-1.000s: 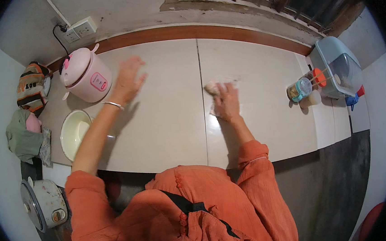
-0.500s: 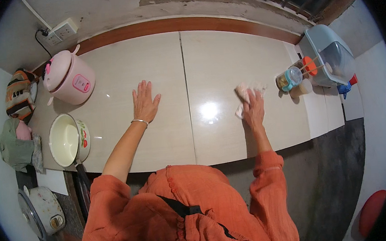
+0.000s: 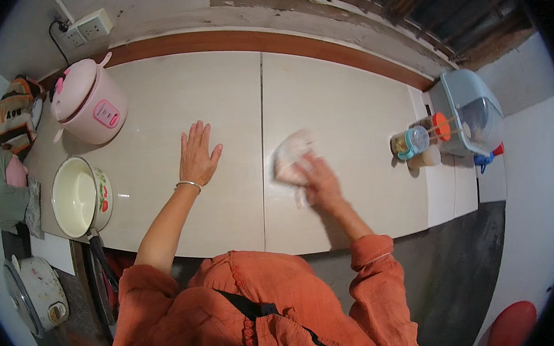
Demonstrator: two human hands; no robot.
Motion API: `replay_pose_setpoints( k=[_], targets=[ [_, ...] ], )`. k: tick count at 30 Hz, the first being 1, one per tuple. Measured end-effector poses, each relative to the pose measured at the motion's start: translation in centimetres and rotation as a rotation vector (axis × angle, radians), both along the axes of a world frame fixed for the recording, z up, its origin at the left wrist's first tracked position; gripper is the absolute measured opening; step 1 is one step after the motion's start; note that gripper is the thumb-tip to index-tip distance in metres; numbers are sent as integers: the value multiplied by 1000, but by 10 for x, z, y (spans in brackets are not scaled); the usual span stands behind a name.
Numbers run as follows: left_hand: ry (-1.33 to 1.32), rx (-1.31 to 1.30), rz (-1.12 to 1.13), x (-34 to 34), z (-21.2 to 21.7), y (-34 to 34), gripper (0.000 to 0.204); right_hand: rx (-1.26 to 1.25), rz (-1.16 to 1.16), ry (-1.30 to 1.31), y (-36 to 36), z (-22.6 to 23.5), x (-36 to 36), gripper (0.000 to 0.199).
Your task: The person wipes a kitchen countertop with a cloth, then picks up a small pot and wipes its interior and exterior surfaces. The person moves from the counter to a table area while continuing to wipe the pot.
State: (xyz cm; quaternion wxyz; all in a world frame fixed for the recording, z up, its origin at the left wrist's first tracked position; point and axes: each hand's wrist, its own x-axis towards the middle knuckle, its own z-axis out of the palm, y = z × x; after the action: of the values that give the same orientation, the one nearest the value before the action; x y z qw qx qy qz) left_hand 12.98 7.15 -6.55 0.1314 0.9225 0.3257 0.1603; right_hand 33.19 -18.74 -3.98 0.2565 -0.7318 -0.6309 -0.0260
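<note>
The right hand (image 3: 320,181) presses a pale cloth (image 3: 291,162) on the cream counter (image 3: 349,102), fingers closed over it. Half a second ago the cloth was farther right, near the jars (image 3: 417,141); now it lies just right of the tile seam, so the wiping goes toward the middle. The left hand (image 3: 197,156) lies flat and open, now nearer the pot (image 3: 80,196) and the pink cooker (image 3: 89,100).
</note>
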Motion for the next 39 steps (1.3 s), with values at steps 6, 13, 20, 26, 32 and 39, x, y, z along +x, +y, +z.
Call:
replay_pose_setpoints(
  k=[6,13,20,26,32,39],
  targets=[
    [-26,-21,6,2,1,3,54,57,-774,-122,11,-38,185,47],
    [-6,-15,15,1,5,5,53,166,-634,-159,136,-61,243,50],
    [-14,-57,11,3,3,7,47,59,-37,96,258,-38,99,49],
    [-208,-139,74,0,-2,13,50,-28,491,133,170,-8,-18,47],
    [-112,-82,60,2,-10,12,50,-191,616,246,26,7,-43,53],
    [-109,-83,59,-1,-9,8,48,-74,-43,45,-24,11,37,49]
  ],
)
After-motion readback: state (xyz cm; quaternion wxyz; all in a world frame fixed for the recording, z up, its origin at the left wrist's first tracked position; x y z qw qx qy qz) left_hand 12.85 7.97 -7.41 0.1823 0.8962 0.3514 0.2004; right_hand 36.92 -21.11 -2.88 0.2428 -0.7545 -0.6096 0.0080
